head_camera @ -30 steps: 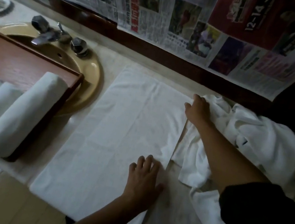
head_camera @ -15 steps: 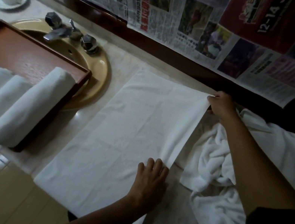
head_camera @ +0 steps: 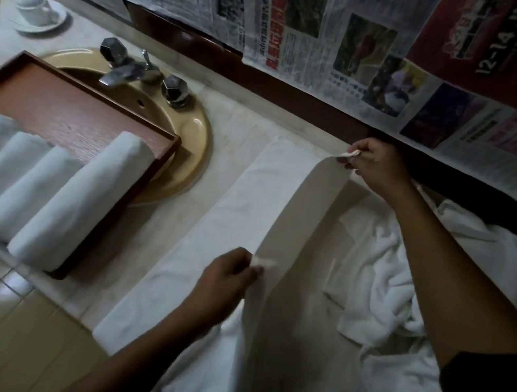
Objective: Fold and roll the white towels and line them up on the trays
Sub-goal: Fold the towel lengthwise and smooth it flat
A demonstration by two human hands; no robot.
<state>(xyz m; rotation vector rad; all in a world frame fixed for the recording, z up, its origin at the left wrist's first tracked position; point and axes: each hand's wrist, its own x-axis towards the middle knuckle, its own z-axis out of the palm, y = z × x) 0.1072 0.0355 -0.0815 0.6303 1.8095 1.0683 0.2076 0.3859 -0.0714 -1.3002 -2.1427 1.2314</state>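
Here, your pale stone counter runs under printed newspaper sheets covering the wall along the top. At upper left, a reddish-brown wooden tray lies across a round beige sink and holds four rolled white towels. The flat white towel lies at centre. Your left hand, lower centre, and right hand, upper right, each pinch its raised right edge. A crumpled heap of white towels lies at right.
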